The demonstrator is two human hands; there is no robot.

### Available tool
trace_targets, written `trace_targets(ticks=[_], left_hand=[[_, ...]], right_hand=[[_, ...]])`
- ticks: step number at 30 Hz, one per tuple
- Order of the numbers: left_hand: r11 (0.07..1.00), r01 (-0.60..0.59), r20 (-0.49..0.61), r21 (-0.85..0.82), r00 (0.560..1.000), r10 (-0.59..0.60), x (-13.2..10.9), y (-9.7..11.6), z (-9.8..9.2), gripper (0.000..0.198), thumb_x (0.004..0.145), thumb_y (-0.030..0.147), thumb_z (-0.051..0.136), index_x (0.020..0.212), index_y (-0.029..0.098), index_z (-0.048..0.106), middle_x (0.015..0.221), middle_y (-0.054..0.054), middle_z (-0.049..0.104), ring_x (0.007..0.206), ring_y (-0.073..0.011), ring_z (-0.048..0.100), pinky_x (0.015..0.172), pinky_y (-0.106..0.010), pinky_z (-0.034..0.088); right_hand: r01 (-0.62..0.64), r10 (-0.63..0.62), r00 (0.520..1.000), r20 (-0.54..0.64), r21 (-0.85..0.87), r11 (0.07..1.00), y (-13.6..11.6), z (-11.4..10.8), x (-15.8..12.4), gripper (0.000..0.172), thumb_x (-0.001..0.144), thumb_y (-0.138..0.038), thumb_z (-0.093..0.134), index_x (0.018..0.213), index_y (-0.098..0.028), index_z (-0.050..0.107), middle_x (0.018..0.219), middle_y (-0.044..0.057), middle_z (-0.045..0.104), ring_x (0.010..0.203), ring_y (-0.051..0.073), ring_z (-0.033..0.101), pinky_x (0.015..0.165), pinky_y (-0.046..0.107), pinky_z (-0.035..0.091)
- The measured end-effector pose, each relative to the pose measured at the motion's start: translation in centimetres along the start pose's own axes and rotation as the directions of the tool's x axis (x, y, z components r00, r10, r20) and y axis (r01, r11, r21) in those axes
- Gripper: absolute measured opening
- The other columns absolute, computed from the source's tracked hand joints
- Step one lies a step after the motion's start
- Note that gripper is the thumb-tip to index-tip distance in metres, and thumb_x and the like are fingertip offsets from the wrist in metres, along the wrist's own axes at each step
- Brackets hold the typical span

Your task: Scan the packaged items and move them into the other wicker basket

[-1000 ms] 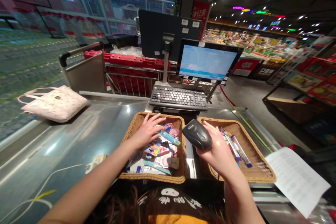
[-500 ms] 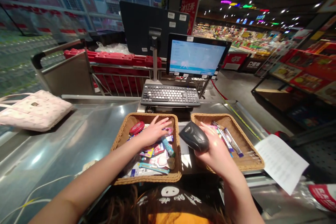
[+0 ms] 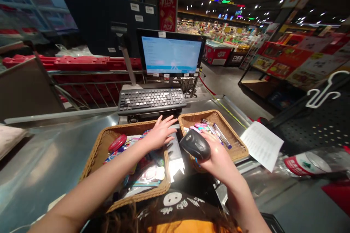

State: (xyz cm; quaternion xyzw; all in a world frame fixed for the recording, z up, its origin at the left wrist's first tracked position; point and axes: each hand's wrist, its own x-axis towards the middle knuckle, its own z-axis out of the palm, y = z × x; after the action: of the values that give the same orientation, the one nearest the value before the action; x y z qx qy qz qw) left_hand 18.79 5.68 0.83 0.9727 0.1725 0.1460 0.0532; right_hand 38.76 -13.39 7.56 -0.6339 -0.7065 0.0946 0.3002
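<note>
My right hand [image 3: 218, 158] grips a black handheld barcode scanner [image 3: 195, 144] over the gap between two wicker baskets. My left hand [image 3: 161, 133] reaches over the far right corner of the left basket [image 3: 94, 156], fingers stretched out flat, holding nothing I can see. That basket holds several small packaged items and a red round tin [image 3: 117, 143]. The right basket [image 3: 238, 148] holds several pens and small packets.
A keyboard [image 3: 151, 99] and lit screen [image 3: 171, 54] stand behind the baskets on the steel checkout counter [image 3: 46, 164]. A printed sheet [image 3: 261, 145] lies right of the right basket, beside a plastic-wrapped item [image 3: 308, 162]. Red shopping baskets [image 3: 68, 62] are stacked behind a rail.
The view has swung to the right. My left hand has moved from the middle of the left basket toward its far right corner. My right hand keeps the scanner.
</note>
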Motion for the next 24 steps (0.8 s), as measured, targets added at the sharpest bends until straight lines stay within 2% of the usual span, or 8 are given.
trace_targets(ticks=[4, 7, 9, 12, 16, 19, 24], left_hand=[[0.999, 0.023, -0.028, 0.03, 0.999, -0.023, 4.8, 1.3, 1.4, 0.021, 0.089, 0.033, 0.064, 0.105, 0.021, 0.072, 0.152, -0.013, 0.046, 0.147, -0.0341, 0.028, 0.116, -0.069, 0.014], [0.994, 0.1, -0.035, 0.051, 0.995, -0.098, 8.8, 2.2, 3.1, 0.022, 0.089, 0.037, 0.064, 0.096, 0.019, 0.074, 0.149, -0.015, 0.049, 0.147, -0.0353, 0.029, 0.115, -0.071, 0.013], [0.989, 0.13, 0.004, 0.071, 0.991, -0.13, 11.3, 2.7, 4.4, 0.022, 0.088, 0.037, 0.065, 0.096, 0.02, 0.075, 0.148, -0.015, 0.049, 0.146, -0.035, 0.029, 0.115, -0.071, 0.014], [0.984, 0.138, 0.09, 0.11, 0.985, -0.148, 14.4, 3.4, 6.5, 0.021, 0.085, 0.036, 0.066, 0.095, 0.02, 0.075, 0.145, -0.014, 0.052, 0.145, -0.0345, 0.031, 0.115, -0.071, 0.016], [0.981, 0.135, 0.142, 0.137, 0.978, -0.155, 17.0, 4.4, 9.2, 0.026, 0.084, 0.039, 0.068, 0.092, 0.017, 0.077, 0.14, -0.018, 0.056, 0.144, -0.0369, 0.033, 0.114, -0.071, 0.015], [0.979, 0.128, 0.174, 0.158, 0.972, -0.155, 18.2, 5.0, 10.7, 0.027, 0.081, 0.039, 0.07, 0.091, 0.016, 0.077, 0.145, -0.02, 0.051, 0.145, -0.0391, 0.03, 0.114, -0.072, 0.013], [0.988, 0.012, 0.238, 0.151, 0.97, -0.048, 19.7, 5.7, 12.7, 0.023, 0.083, 0.034, 0.066, 0.096, 0.018, 0.077, 0.157, -0.014, 0.038, 0.149, -0.0346, 0.023, 0.118, -0.067, 0.009]], right_hand=[[-0.053, 0.048, 0.996, -0.08, -0.065, 0.996, 2.5, -2.0, -1.1, 0.052, 0.073, -0.019, 0.064, 0.125, -0.023, 0.059, 0.134, 0.012, 0.062, 0.136, 0.035, 0.048, 0.116, 0.061, 0.032], [-0.097, 0.075, 0.979, -0.191, -0.112, 0.989, 5.0, -3.7, -1.8, 0.053, 0.074, -0.024, 0.063, 0.127, -0.019, 0.057, 0.134, 0.015, 0.062, 0.134, 0.037, 0.05, 0.114, 0.064, 0.033], [-0.15, 0.113, 0.959, -0.261, -0.127, 0.98, 6.6, -5.0, -2.1, 0.055, 0.076, -0.029, 0.063, 0.13, -0.018, 0.055, 0.133, 0.016, 0.062, 0.133, 0.038, 0.051, 0.113, 0.066, 0.034], [-0.193, 0.136, 0.93, -0.341, -0.141, 0.971, 8.7, -6.7, -2.4, 0.051, 0.079, -0.036, 0.064, 0.128, -0.021, 0.057, 0.131, 0.014, 0.063, 0.131, 0.039, 0.053, 0.109, 0.063, 0.042], [-0.216, 0.149, 0.915, -0.374, -0.145, 0.966, 10.7, -8.0, -2.3, 0.053, 0.08, -0.041, 0.066, 0.129, -0.023, 0.057, 0.131, 0.014, 0.064, 0.13, 0.039, 0.054, 0.107, 0.061, 0.045], [-0.219, 0.155, 0.914, -0.376, -0.133, 0.967, 11.8, -8.2, -2.0, 0.052, 0.081, -0.041, 0.065, 0.128, -0.021, 0.057, 0.131, 0.015, 0.064, 0.129, 0.039, 0.055, 0.107, 0.062, 0.045], [-0.206, 0.159, 0.923, -0.35, -0.103, 0.973, 13.4, -8.5, -1.1, 0.052, 0.079, -0.039, 0.065, 0.127, -0.02, 0.057, 0.132, 0.014, 0.064, 0.13, 0.037, 0.054, 0.109, 0.061, 0.043]])
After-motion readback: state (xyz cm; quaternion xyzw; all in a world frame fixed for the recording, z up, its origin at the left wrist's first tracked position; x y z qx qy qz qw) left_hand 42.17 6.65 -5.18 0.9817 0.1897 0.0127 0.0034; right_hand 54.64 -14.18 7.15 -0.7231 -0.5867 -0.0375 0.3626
